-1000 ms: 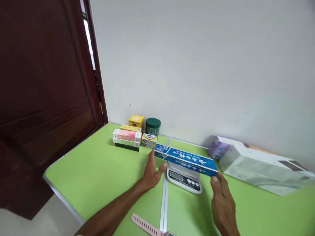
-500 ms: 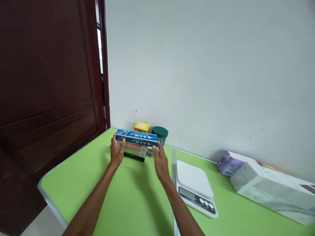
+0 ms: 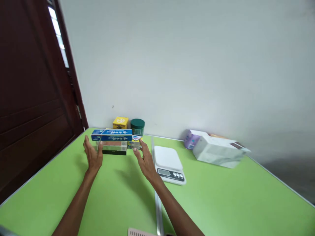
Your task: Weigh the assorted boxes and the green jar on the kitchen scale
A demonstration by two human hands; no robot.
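A long blue box (image 3: pixel 112 134) lies on top of a stack of flat boxes (image 3: pixel 113 147) near the back left of the green table (image 3: pixel 221 193). My left hand (image 3: pixel 93 155) hovers just off the stack's left end, fingers spread and holding nothing. My right hand (image 3: pixel 145 159) is off the stack's right end, fingers stretched out and empty. Neither hand touches the blue box.
A yellow box (image 3: pixel 120 122) and a dark green jar (image 3: pixel 137 126) stand behind the stack by the wall. A white kitchen scale (image 3: pixel 168 159) sits right of my right hand. A white carton (image 3: pixel 218 151) and purple pack (image 3: pixel 190 140) lie farther right. A brown door (image 3: pixel 29 91) is at left.
Both hands carried the blue box from the scale to the stack at the left, set it on top, then let go and drew back slightly.
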